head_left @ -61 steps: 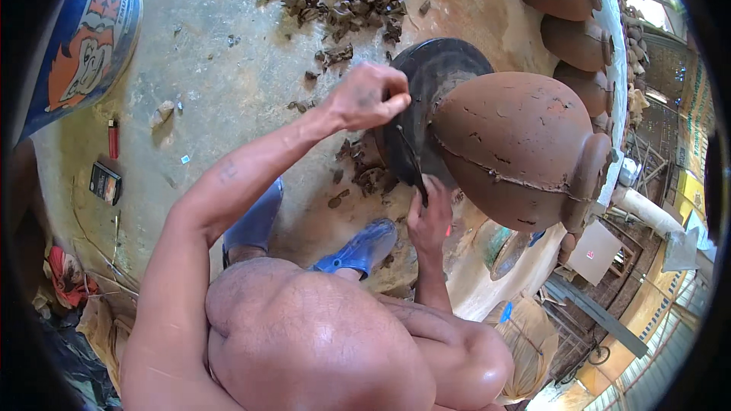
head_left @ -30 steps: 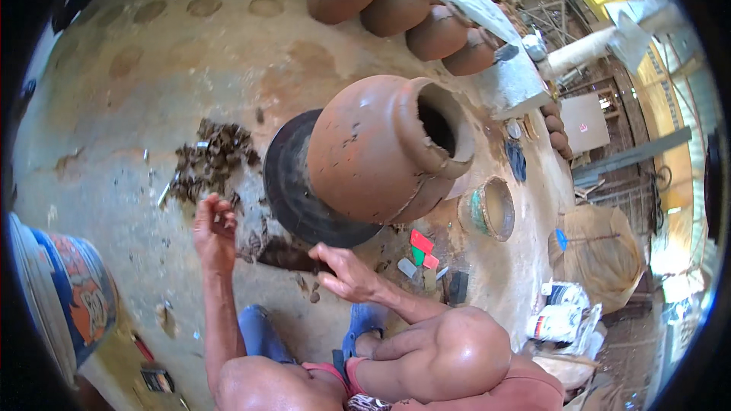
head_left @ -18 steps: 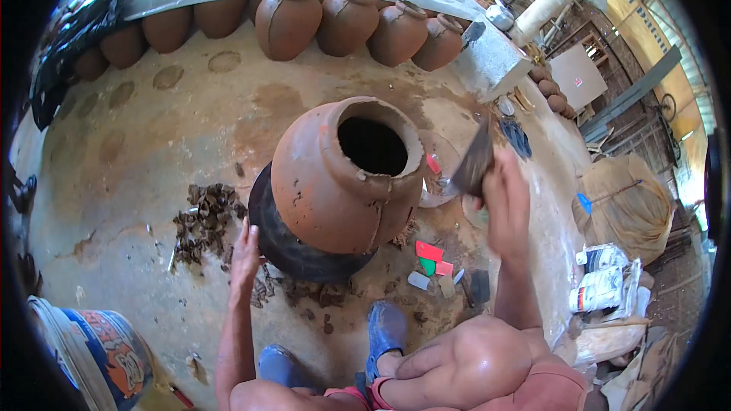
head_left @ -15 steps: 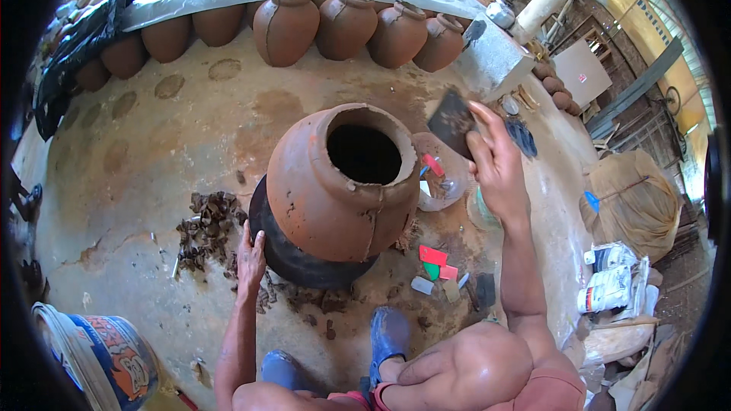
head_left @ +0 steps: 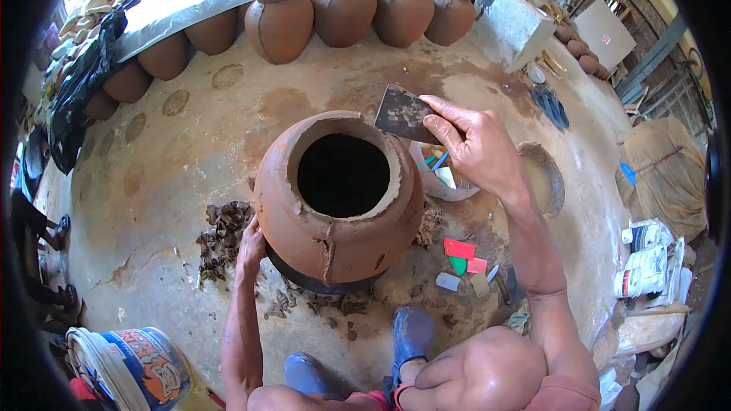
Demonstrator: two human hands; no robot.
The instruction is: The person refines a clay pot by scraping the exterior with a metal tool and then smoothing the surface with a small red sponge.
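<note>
A large round brown clay pot (head_left: 346,247) stands on a dark round base (head_left: 327,283) before me. Its uneven mouth is open upward, and a rough seam runs down its near side. My left hand (head_left: 250,247) is at the pot's lower left side, by the base, its fingers stretched and partly hidden by the pot. Between the thumb and fingers of my right hand (head_left: 480,144) is a dark, flat rectangular scraper (head_left: 406,113), smeared with clay. The scraper is at the far right of the pot's rim; whether it touches is unclear.
Clay scraps (head_left: 222,236) lie left of the pot. Small coloured plastic pieces (head_left: 459,249) lie at its right, near a clear tub (head_left: 449,183) and a round basin (head_left: 550,175). A bucket (head_left: 145,369) stands near left. Brown pots (head_left: 279,23) line the back.
The scraper has come left and nearer the pot's rim in my right hand. The pot has turned, its seam shifting left. My left hand is now closer against the pot. The view has shifted.
</note>
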